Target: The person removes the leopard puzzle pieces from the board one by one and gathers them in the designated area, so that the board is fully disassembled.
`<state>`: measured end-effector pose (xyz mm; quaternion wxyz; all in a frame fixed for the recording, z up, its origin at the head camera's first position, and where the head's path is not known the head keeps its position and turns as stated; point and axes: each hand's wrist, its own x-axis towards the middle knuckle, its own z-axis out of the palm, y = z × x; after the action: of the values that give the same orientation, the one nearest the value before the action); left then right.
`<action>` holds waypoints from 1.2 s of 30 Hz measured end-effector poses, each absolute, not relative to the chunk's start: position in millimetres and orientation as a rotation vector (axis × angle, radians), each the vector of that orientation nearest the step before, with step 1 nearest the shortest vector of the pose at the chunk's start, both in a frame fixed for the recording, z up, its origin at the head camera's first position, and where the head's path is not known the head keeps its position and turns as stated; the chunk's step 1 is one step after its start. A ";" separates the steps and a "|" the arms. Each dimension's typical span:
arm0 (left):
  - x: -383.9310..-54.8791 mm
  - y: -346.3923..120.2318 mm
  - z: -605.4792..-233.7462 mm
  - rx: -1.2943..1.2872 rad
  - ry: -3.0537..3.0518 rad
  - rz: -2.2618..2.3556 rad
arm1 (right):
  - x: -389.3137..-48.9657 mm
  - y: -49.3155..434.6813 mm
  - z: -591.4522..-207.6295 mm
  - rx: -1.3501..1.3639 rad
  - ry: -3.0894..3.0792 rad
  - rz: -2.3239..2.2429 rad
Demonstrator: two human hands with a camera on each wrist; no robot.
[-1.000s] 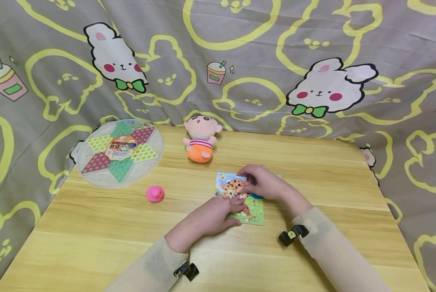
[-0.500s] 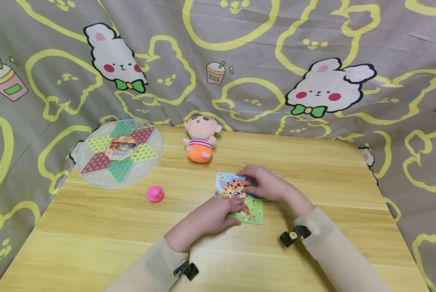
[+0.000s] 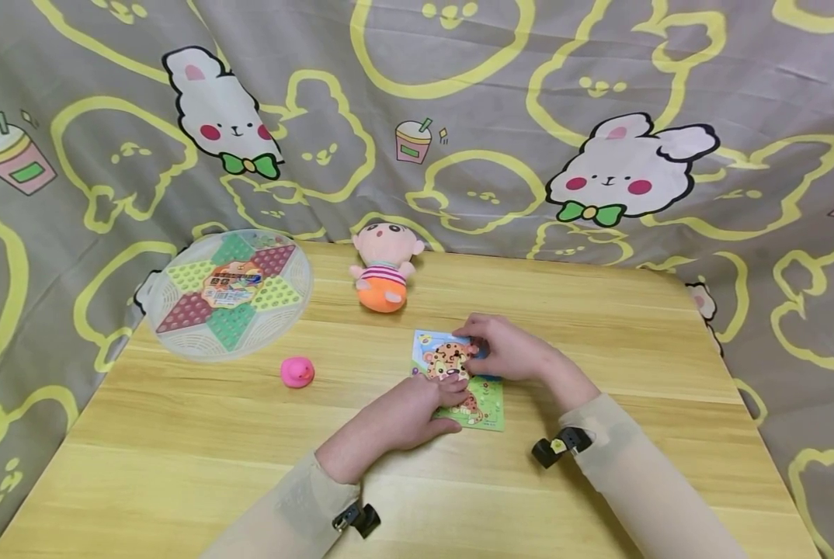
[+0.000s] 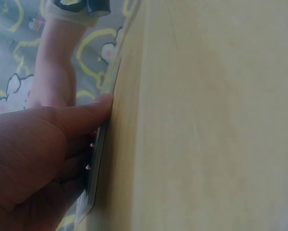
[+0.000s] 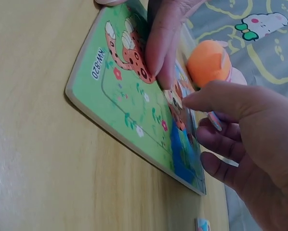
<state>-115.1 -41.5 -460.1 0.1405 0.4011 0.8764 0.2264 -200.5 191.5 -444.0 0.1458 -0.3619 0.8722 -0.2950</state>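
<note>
A jigsaw puzzle board (image 3: 488,411) with a spotted cartoon animal on green ground lies flat on the table. My left hand (image 3: 417,410) rests on it, fingers extended over the picture and thumb at the near edge, as the left wrist view also shows. My right hand (image 3: 511,351) is over the board's upper right part, where a dark blue area shows. In the right wrist view, a small puzzle piece (image 5: 215,121) sits between the thumb and curled fingers of that hand, largely hidden. The right thumb's tip is close to the animal's face.
Another small piece (image 5: 202,224) lies on the table beside the board. A pink rubber duck (image 3: 297,373) stands to the left, and a plush doll (image 3: 383,268) lies behind. A round Chinese checkers board (image 3: 230,293) is at the back left, near the patterned curtain (image 3: 473,116).
The right hand has shifted only slightly at the board's upper right, and the blue bit beyond its wrist is now hidden. The left hand stays in place.
</note>
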 end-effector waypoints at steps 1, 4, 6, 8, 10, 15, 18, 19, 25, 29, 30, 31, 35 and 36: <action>-115.0 -41.1 -460.1 1.159 2.531 0.653 | -200.1 193.2 -443.9 -1.043 2.510 -0.862; -115.0 -41.0 -459.9 1.152 2.529 0.656 | -198.7 198.6 -441.8 -1.046 2.504 -0.889; -114.9 -41.2 -459.9 1.145 2.529 0.653 | -197.6 202.4 -439.5 -1.048 2.505 -0.896; -114.8 -41.5 -459.8 1.144 2.531 0.652 | -196.1 206.0 -436.4 -1.048 2.507 -0.899; -114.9 -41.6 -460.1 1.148 2.535 0.651 | -194.3 209.4 -433.1 -1.042 2.510 -0.906; -114.7 -41.4 -460.4 1.145 2.532 0.665 | -188.9 219.2 -427.0 -1.012 2.531 -0.925; -114.5 -41.1 -460.7 1.142 2.528 0.668 | -185.5 227.7 -425.9 -0.990 2.553 -0.931; -114.4 -40.9 -460.5 1.141 2.528 0.667 | -184.3 231.0 -425.7 -0.985 2.560 -0.938; -113.7 -39.5 -458.0 1.132 2.533 0.655 | -176.6 253.9 -425.3 -0.984 2.605 -0.988; -113.1 -38.5 -457.6 1.130 2.536 0.650 | -170.8 270.0 -423.9 -0.971 2.647 -0.986; -113.0 -38.4 -457.5 1.125 2.537 0.650 | -169.6 274.1 -424.0 -0.967 2.657 -0.983; -112.9 -38.3 -457.2 1.117 2.536 0.650 | -168.3 278.1 -423.9 -0.955 2.670 -0.976; -111.7 -38.1 -457.7 1.097 2.540 0.647 | -163.8 294.2 -426.0 -0.935 2.713 -0.952; -111.6 -37.8 -458.1 1.094 2.537 0.648 | -162.6 298.5 -426.8 -0.930 2.725 -0.946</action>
<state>-111.6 -37.8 -458.1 0.1515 0.3810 0.8837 0.2257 -162.6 298.5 -426.8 0.0553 -0.3065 0.8977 -0.3117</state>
